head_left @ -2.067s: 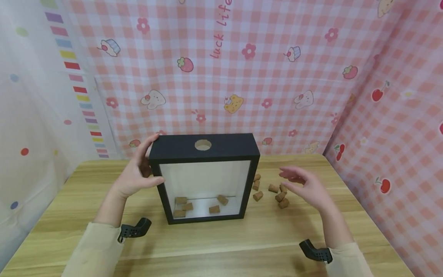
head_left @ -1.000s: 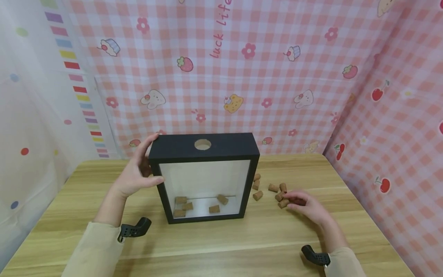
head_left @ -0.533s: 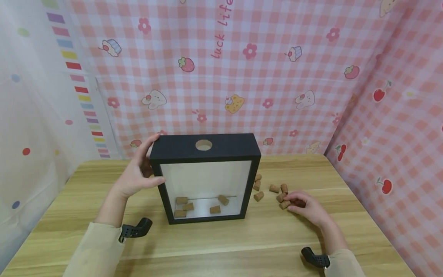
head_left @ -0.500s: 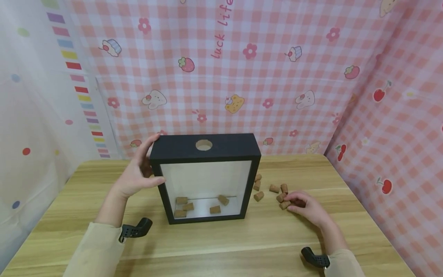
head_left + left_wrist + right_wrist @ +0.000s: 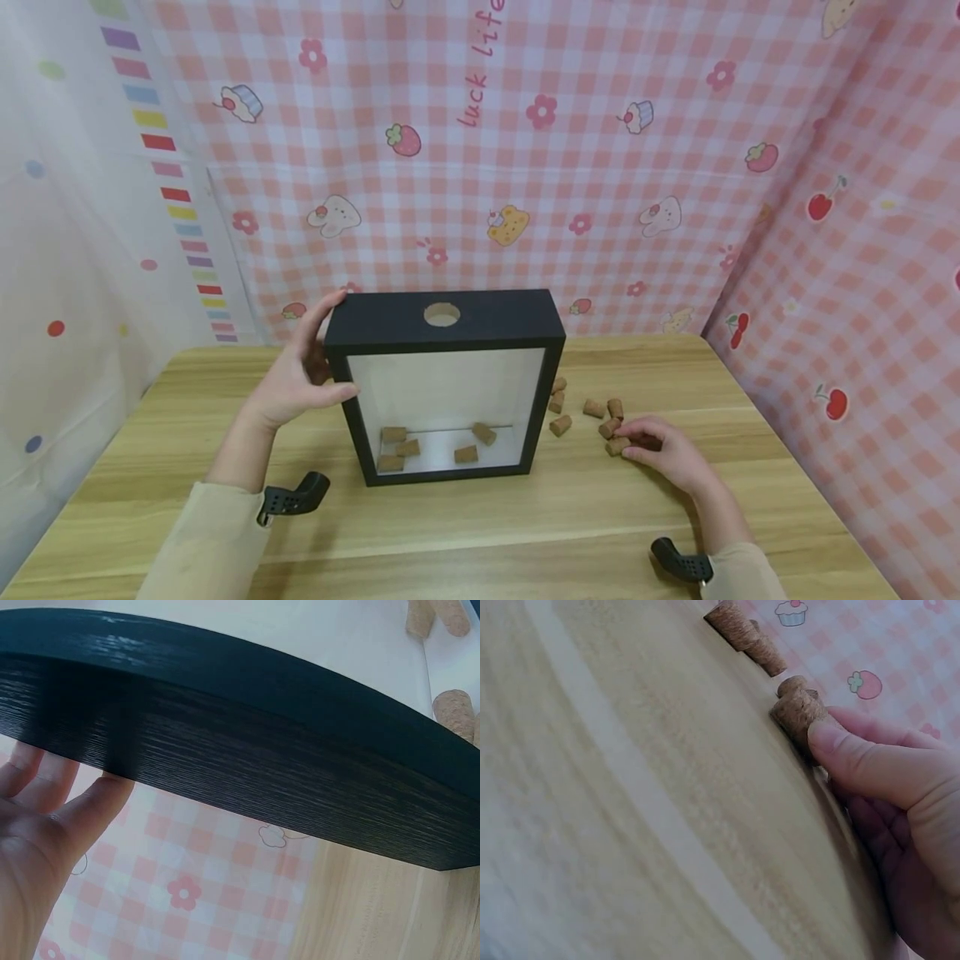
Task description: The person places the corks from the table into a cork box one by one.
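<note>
A black box frame (image 5: 442,333) with a clear front and a round hole (image 5: 442,315) in its top stands upright on the table. Several corks (image 5: 483,433) lie inside on its white floor. My left hand (image 5: 303,371) grips the box's left side, thumb on the front edge and fingers round the back; the left wrist view shows those fingertips (image 5: 112,787) at the back edge. To the right of the box, my right hand (image 5: 667,450) pinches the nearest cork (image 5: 617,447) of a loose group between thumb and fingers, low at the tabletop. Its other fingers are curled beneath.
Another cork (image 5: 609,428) lies right beside the pinched one, with more just behind. Several corks (image 5: 560,426) lie near the box's right side. Patterned cloth (image 5: 525,167) hangs behind the wooden table (image 5: 450,533) and along both sides.
My right hand has come down from above the loose corks to the nearest one and now pinches it; that cork has turned slightly. My left hand and the box have stayed put.
</note>
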Demonstrator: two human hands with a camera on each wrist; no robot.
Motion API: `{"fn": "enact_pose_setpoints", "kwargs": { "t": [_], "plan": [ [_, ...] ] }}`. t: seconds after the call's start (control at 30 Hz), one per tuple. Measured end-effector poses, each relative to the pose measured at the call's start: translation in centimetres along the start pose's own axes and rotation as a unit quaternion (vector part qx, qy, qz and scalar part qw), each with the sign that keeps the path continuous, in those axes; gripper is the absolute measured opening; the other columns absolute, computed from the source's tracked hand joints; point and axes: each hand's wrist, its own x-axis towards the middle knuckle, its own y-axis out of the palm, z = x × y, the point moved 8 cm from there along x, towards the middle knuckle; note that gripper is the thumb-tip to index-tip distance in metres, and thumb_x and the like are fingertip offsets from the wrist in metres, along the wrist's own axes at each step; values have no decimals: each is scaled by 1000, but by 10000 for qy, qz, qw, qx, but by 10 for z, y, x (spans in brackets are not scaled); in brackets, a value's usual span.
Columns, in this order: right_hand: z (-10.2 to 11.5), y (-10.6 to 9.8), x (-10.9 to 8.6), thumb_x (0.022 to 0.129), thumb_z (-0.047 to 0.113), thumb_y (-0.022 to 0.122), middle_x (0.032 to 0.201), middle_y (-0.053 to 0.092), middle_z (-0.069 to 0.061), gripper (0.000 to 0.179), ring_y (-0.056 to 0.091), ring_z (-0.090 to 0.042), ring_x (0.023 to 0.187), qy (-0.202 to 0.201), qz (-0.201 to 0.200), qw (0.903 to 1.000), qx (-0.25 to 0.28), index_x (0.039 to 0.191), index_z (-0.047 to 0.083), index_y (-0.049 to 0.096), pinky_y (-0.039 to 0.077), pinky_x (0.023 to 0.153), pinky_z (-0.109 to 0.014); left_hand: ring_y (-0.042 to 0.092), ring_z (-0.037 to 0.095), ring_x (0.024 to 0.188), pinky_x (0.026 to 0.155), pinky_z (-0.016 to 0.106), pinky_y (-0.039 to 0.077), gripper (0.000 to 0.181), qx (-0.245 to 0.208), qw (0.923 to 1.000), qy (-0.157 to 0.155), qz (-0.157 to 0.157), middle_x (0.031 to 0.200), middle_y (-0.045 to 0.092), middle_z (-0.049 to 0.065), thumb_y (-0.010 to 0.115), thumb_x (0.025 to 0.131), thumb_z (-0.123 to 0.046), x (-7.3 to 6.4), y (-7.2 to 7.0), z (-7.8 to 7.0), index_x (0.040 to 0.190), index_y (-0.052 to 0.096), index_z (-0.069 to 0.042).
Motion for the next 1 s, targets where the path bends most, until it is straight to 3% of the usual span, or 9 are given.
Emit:
{"fn": "enact_pose_setpoints", "kwargs": {
  "t": [0.23,0.33,0.47,0.63,0.87,1.0],
  "plan": [
    [6,-8,-8,92,3,69,113,65,-19,27,60,-7,97,231,-348,9975,572,117,-6,66,47,82,-18,63,17,97,79,29,53,106,44,9999,-122,44,122,59,6,76,77,12,1,1,1,158,15,-18],
    [11,-14,-10,94,4,67,112,66,-13,30,60,-5,97,344,-670,9940,798,120,-9,62,48,81,-17,63,17,97,78,29,54,106,50,9999,-106,61,121,60,6,76,77,12,0,1,2,158,15,-19],
    [25,-22,-8,95,4,66,111,67,6,30,59,2,100,263,-1018,9905,889,121,-11,62,47,82,-14,63,17,96,78,29,54,106,65,9999,-101,68,120,60,6,75,77,13,0,1,2,158,17,-23],
    [59,-32,1,95,0,64,115,66,17,31,60,2,104,-234,-1173,9881,967,124,-10,61,48,84,-15,63,16,95,77,29,53,105,39,9999,-122,46,118,61,5,76,77,11,0,1,2,158,18,-21],
    [109,-41,17,96,0,62,117,66,14,32,61,-2,106,-512,-1258,9820,1313,128,-5,62,48,85,-16,64,18,93,77,29,54,106,-36,9998,146,115,117,63,9,70,74,20,1,3,-3,158,19,-19],
    [135,-45,28,96,-2,61,117,67,11,31,63,-5,103,-796,-1267,9756,1604,127,-3,64,49,85,-18,64,18,94,76,29,54,106,-37,9998,120,121,118,62,8,70,74,20,1,3,-3,158,19,-21]
  ]
}}
